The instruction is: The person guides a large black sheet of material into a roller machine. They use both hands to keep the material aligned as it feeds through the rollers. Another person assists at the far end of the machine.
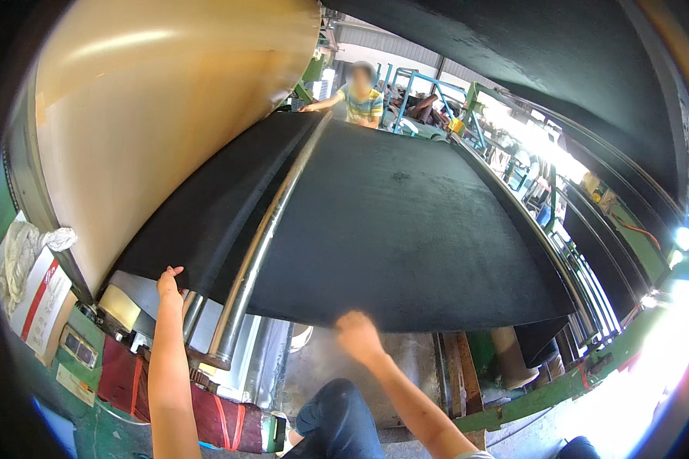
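My left hand [170,284] gripped the near edge of the big black sheet [406,229] at its near-left corner, fingers curled up over the edge. Right hand [357,335] pinched the same near edge around the middle, closed on it. Sheet lay spread over the machine, draped across a steel roller bar [262,237] running from the near edge toward the far end. Large tan roll [161,115] stood just left of the sheet, touching its left margin. Another person [360,99] stood at the far edge, one hand on the sheet. Cardboard box [42,302] sat left of the machine, below the roll
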The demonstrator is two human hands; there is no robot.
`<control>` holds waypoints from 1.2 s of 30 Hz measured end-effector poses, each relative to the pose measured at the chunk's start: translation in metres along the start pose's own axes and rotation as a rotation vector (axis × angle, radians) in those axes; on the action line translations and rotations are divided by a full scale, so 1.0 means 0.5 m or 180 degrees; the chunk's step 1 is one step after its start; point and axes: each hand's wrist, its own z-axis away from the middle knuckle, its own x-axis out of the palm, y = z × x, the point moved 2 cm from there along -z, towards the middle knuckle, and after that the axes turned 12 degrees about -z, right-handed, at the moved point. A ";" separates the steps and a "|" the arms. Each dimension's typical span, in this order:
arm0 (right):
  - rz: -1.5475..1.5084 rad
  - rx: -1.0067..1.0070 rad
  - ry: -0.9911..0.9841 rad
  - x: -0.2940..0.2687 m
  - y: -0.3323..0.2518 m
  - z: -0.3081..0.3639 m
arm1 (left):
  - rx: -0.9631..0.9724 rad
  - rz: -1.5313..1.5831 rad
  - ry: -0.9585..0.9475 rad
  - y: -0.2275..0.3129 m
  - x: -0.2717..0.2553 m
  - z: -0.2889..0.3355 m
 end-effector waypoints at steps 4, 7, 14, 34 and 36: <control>0.0259 0.0432 0.0330 -0.100 0.105 0.031 | 0.0030 0.0002 -0.0105 0.006 0.010 0.015; 0.1026 0.1086 0.0708 -0.169 0.172 0.044 | 0.0106 0.0109 -0.0243 0.001 -0.011 0.003; 0.0824 0.1222 0.0159 -0.108 0.218 0.107 | 0.0013 -0.0240 -0.0192 0.014 0.012 0.013; 0.0510 0.0854 0.0020 0.002 0.008 0.035 | 0.0006 0.0311 0.0453 -0.029 0.033 -0.033; 0.0425 0.0729 0.0018 0.019 -0.010 0.014 | -0.0023 0.0362 0.0345 -0.001 0.018 0.001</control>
